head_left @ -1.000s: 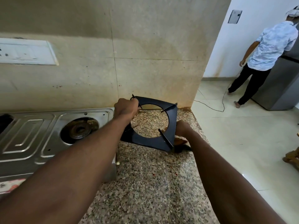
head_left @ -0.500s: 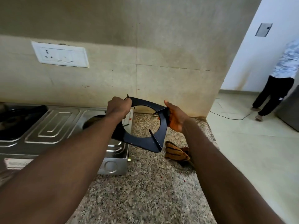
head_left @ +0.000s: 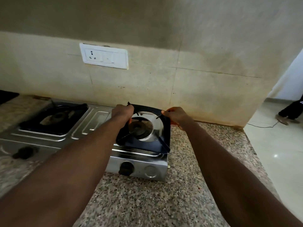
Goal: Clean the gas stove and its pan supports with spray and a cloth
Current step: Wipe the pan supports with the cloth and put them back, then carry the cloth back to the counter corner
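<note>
A steel two-burner gas stove point(head_left: 91, 122) sits on the granite counter against the wall. Both my hands hold a black square pan support point(head_left: 147, 145) tilted over the stove's right burner point(head_left: 139, 128). My left hand point(head_left: 122, 112) grips its far left corner. My right hand point(head_left: 175, 116) grips its far right edge. The support's near edge sits low over the stove's front rim. A second black pan support point(head_left: 54, 118) lies in place on the left burner. No spray or cloth shows in this view.
Speckled granite counter point(head_left: 164, 202) runs toward me and ends at its right edge by a pale tiled floor point(head_left: 278, 153). A white socket plate point(head_left: 105, 56) is on the wall. A person's legs point(head_left: 290, 112) stand far right on the floor.
Both hands carried the pan support left from above the bare counter to over the right burner. The brown cloth seen on the counter earlier is out of view.
</note>
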